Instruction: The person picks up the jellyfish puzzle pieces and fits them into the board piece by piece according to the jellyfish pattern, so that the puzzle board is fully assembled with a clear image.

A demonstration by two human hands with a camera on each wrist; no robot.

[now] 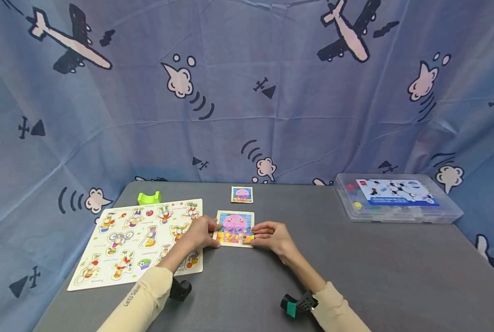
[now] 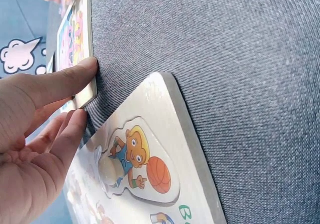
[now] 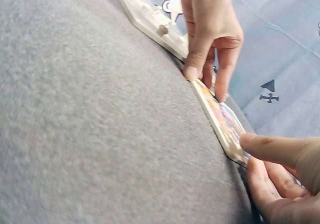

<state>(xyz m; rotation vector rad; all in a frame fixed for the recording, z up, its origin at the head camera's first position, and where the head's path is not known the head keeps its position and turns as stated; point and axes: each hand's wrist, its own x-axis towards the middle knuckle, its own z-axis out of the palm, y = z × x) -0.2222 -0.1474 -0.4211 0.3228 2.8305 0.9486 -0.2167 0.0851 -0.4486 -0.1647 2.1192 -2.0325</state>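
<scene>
A jellyfish puzzle (image 1: 234,222) in a pale wooden frame lies on the table between both hands. My left hand (image 1: 200,232) holds the left edge of the frame, with the thumb at the near corner and the fingers farther up. My right hand (image 1: 273,237) pinches a small puzzle piece (image 1: 248,239) at the lower right of the picture, where a pale gap shows beside it. In the right wrist view the right fingertips (image 3: 248,140) are at the frame's end; the piece there is mostly hidden. Behind the puzzle lies a small jellyfish picture card (image 1: 242,194).
A white knob puzzle board (image 1: 118,249) with sports figures lies at the left, partly under the left forearm. Behind it stands a bright green plastic piece (image 1: 149,198). At the back right is a clear plastic case (image 1: 396,198). A patterned curtain hangs behind the grey table (image 1: 355,272).
</scene>
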